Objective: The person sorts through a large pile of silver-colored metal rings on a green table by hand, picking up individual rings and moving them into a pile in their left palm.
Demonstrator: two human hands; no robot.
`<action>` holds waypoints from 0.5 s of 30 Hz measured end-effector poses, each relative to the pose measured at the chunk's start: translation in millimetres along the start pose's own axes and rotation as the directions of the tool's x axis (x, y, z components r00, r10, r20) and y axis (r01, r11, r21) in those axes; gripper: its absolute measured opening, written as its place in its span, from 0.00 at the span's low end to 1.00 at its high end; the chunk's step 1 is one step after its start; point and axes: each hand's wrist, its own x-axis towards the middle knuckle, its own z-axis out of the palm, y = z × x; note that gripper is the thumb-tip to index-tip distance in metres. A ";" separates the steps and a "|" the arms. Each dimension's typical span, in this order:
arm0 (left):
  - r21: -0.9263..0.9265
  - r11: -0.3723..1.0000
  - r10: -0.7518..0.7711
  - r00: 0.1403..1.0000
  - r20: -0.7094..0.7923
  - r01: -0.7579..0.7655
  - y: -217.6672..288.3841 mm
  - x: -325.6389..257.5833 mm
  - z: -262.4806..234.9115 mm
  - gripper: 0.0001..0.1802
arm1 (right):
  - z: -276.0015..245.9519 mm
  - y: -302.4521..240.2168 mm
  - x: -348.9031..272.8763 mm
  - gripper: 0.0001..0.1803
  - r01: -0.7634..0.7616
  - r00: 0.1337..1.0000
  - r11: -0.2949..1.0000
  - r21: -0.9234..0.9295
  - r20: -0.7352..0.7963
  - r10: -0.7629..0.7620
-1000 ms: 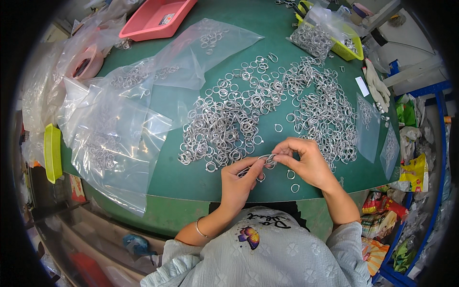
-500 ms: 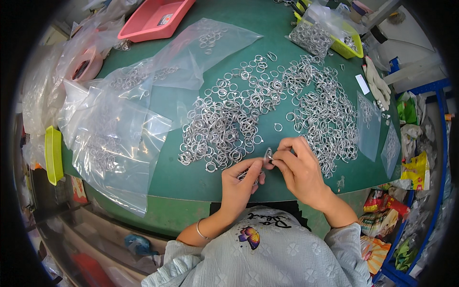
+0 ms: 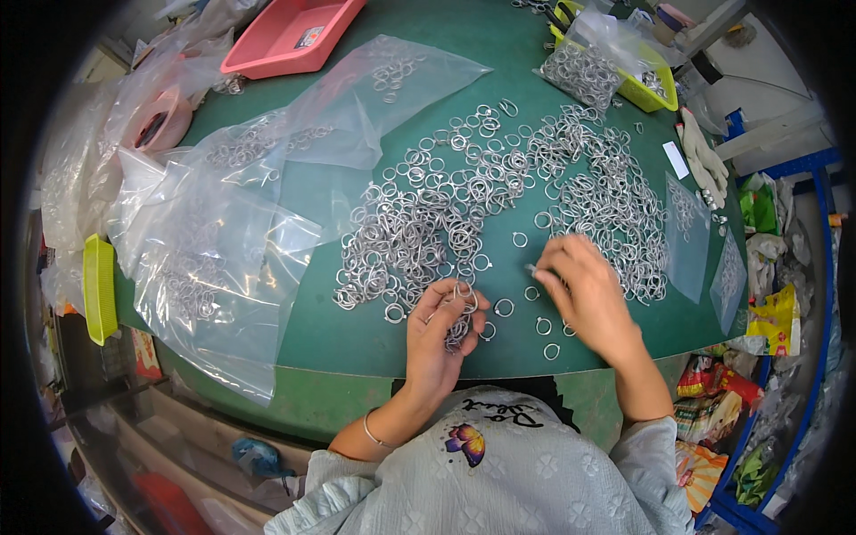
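Several metal rings [image 3: 459, 332] inside the curled left hand [image 3: 430, 346]
Right hand [image 3: 586, 290]: fingers bend nearly together (blurred; cannot tell their hold).

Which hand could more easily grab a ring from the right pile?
Probably the right hand: it's at the near edge of the right pile, though blur hides whether it pinches something. The left hand is farther away and holds several rings.

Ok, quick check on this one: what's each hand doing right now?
Left hand: closed around several silver rings.
Right hand: fingers curled but blurred; whether it grips something cannot be told.
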 end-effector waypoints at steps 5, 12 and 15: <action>0.030 0.999 -0.033 0.988 0.154 0.029 2.8 -1.9 0.2 0.15 | 19.0 27.5 48.1 0.09 0.116 0.974 0.993 -0.018 -0.193 -0.117; -0.027 0.986 -0.155 0.965 0.212 0.165 2.1 -1.8 -0.8 0.11 | 29.6 38.0 63.5 0.12 -0.029 0.995 0.996 0.089 -0.090 0.037; -0.062 0.965 -0.241 0.953 0.186 0.256 1.5 0.1 -6.2 0.14 | 14.8 36.5 55.1 0.11 -0.216 0.976 0.921 0.325 0.097 0.195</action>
